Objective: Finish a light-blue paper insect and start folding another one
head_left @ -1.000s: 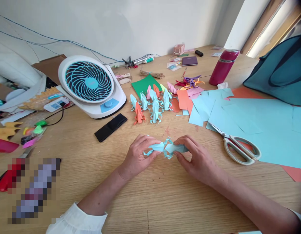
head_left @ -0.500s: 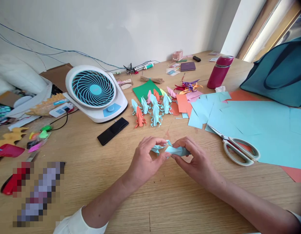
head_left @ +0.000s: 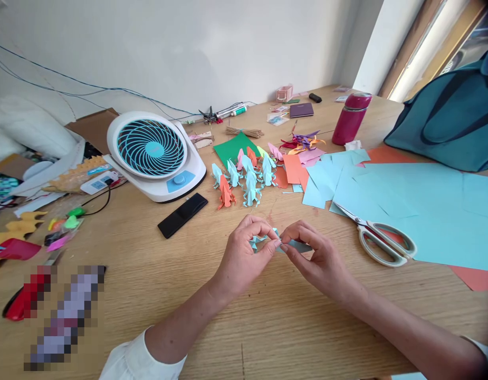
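Observation:
A light-blue folded paper figure [head_left: 299,246] is between my two hands, just above the wooden table. My left hand [head_left: 244,253] pinches it from the left, thumb and index finger closed near its middle. From the other side, my right hand [head_left: 317,258] grips it with thumb and forefinger, the fingertips of both hands almost touching. Curled strips of the figure stick out under my left fingers; much of it is hidden. Beyond my hands stand several similar paper figures [head_left: 250,189], mostly light blue, with an orange one [head_left: 225,192] in front.
Scissors [head_left: 380,240] lie on light-blue paper sheets [head_left: 433,211] at the right. A black phone [head_left: 182,215] and a white fan [head_left: 179,179] are to the left. Behind are a green sheet [head_left: 231,149], a magenta bottle [head_left: 351,119] and a teal bag [head_left: 445,121].
My fingertips have drawn together over the paper figure, which has turned so that less of its pale top shows. The camera view has shifted slightly.

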A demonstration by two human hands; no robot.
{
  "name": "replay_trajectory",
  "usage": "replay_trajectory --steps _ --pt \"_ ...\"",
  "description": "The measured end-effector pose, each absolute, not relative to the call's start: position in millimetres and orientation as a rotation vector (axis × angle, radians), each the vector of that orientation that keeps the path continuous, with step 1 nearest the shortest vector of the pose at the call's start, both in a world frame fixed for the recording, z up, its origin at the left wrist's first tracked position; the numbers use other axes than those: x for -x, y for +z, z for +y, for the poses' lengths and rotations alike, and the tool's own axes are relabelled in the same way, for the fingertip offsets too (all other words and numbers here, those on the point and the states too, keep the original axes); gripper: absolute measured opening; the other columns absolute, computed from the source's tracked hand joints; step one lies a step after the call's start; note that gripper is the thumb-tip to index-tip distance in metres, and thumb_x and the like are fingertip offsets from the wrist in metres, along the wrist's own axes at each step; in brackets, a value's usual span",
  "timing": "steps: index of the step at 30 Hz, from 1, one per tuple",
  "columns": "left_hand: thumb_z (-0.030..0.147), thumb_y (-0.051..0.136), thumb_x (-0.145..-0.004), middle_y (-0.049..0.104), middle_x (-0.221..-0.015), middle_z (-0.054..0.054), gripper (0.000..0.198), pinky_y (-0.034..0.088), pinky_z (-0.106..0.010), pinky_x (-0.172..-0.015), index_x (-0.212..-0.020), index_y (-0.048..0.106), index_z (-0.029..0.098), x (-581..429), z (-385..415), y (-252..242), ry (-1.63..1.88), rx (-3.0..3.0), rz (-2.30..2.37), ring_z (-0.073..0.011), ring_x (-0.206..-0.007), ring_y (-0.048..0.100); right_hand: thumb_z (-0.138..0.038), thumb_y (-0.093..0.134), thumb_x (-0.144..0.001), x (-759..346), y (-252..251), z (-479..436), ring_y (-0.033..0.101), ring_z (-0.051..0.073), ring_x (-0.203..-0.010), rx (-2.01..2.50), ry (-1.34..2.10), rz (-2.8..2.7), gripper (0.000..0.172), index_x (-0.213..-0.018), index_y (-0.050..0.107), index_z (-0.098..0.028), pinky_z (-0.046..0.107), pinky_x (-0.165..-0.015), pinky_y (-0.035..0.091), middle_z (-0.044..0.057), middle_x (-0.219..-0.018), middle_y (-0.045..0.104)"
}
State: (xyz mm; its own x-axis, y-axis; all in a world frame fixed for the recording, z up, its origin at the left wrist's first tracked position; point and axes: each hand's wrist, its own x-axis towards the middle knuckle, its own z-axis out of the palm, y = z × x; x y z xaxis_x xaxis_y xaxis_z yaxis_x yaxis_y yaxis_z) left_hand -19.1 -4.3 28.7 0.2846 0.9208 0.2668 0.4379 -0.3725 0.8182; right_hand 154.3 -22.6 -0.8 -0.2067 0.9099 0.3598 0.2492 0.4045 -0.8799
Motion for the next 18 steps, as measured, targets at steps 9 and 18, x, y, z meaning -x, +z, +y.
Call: replay_trajectory --steps 9,18 --pt "0.014 0.065 -0.086 0.065 -0.097 -0.003 0.007 0.047 -0.03 -0.081 -0.083 0.067 0.02 27.0 2.4 20.1 1.102 -2.082 1.178 -0.0164 -0.094 0.061 -0.029 0.058 -0.089 -156.2 -6.0 -17.4 0.048 0.013 -0.066 1.21 1.049 -1.573 0.014 -0.079 0.061 -0.02 0.027 -0.059 0.036 0.0 -0.077 0.056" --pt "0.021 0.064 -0.089 0.075 -0.089 0.002 0.009 0.04 -0.035 -0.082 -0.092 0.072 0.025 29.7 1.5 24.8 0.995 -2.556 1.131 -0.0173 -0.085 0.057 -0.033 0.06 -0.088 -159.2 -11.3 -13.8 0.05 0.014 -0.071 1.185 1.179 -1.507 0.015 -0.082 0.065 -0.02 0.028 -0.063 0.036 0.0 -0.08 0.058"
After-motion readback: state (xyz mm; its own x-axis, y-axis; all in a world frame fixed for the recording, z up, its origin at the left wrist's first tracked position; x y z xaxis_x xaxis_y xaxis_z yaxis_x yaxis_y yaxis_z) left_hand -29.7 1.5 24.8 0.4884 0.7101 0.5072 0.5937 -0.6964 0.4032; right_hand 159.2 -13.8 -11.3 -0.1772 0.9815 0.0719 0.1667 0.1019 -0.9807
